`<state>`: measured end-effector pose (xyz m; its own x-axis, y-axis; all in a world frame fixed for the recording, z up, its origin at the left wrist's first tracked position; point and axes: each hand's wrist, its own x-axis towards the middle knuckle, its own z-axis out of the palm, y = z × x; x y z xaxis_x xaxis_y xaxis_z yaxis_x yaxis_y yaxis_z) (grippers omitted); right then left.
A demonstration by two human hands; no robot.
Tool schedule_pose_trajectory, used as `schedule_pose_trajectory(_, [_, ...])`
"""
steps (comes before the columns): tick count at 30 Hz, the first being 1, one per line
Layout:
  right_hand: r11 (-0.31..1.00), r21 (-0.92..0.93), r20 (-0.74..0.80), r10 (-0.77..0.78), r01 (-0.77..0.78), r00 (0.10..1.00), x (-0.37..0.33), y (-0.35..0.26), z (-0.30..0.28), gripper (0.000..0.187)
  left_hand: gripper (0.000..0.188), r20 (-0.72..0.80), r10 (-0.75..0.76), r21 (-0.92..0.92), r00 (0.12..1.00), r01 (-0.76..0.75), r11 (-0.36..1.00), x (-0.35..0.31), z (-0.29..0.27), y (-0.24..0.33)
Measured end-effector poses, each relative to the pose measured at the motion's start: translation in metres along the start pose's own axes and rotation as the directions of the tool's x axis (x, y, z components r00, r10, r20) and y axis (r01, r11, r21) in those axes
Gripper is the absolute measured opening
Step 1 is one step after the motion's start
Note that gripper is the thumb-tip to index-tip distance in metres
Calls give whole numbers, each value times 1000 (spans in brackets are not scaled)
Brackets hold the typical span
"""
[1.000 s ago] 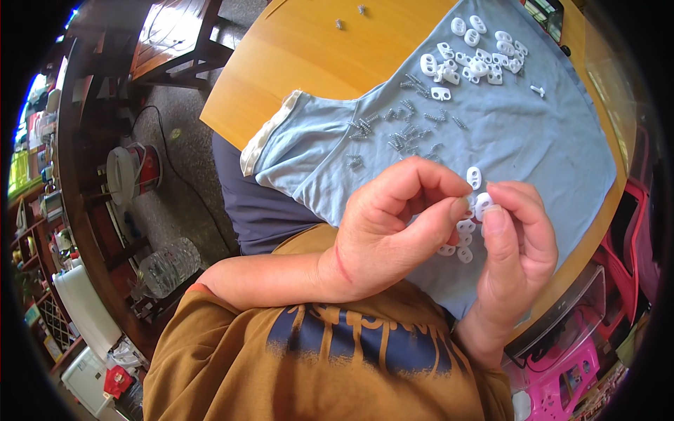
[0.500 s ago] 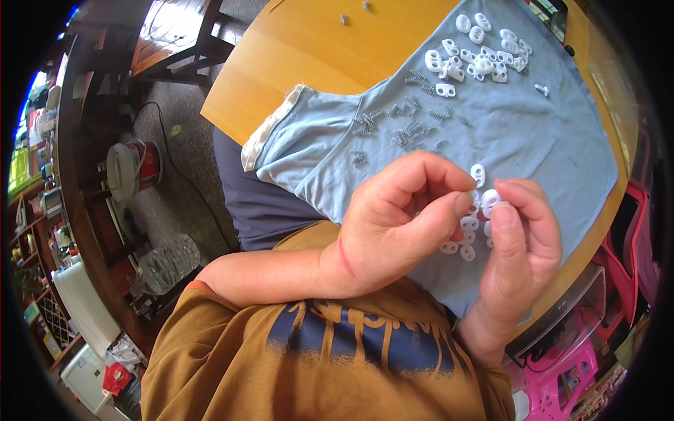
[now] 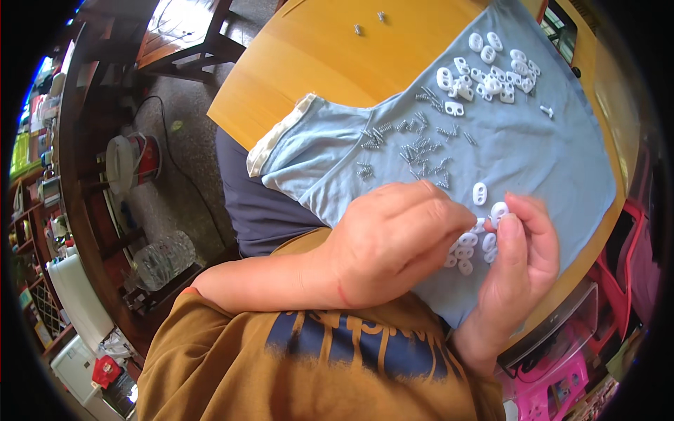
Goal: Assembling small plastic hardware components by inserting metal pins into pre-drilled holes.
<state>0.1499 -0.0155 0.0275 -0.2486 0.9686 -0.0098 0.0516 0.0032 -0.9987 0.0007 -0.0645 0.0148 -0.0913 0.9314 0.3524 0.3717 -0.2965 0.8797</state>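
Observation:
My right hand (image 3: 523,259) pinches a white two-holed cord lock piece (image 3: 499,212) between thumb and forefinger. Close on its left, my left hand (image 3: 393,238) is closed with its back turned up. Its fingertips point at the cord lock piece, and what they hold, if anything, is hidden. Under the hands, several more white cord lock pieces (image 3: 465,251) lie in a small cluster on a light blue cloth (image 3: 554,161). One single oval piece (image 3: 479,194) rests just beyond the fingertips.
Small metal springs (image 3: 419,149) are scattered over the cloth. Farther back sits a pile of white cord lock parts (image 3: 491,84), with a small white T-shaped part (image 3: 547,111) to its right. Two springs (image 3: 358,29) lie on the bare wooden table (image 3: 309,59).
My left hand has rolled over, so its back now faces up and its fingertips are hidden. The right hand still holds the cord lock piece. The whole view has shifted slightly.

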Motion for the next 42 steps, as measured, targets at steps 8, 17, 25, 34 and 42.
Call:
schedule_pose_trajectory(8, [987,148,-158,79,-55,984,2,1,1,16,31,159,137,289,978,-179,940,-5,0,-3])
schedule_pose_trajectory(17, [951,297,-203,147,-82,968,3,-4,1,18,30,75,188,439,979,-201,876,15,-38,-10])
schedule_pose_trajectory(25, [952,297,-175,136,-80,975,3,-1,1,19,13,-93,-304,525,948,306,794,60,-103,-47])
schedule_pose_trajectory(34, [948,303,-160,156,-102,975,5,0,2,19,16,-102,-194,575,976,217,789,71,-132,-70])
schedule_pose_trajectory(42, [934,338,-128,170,-118,977,6,-1,2,19,18,-29,-127,870,992,87,485,97,-136,-99])
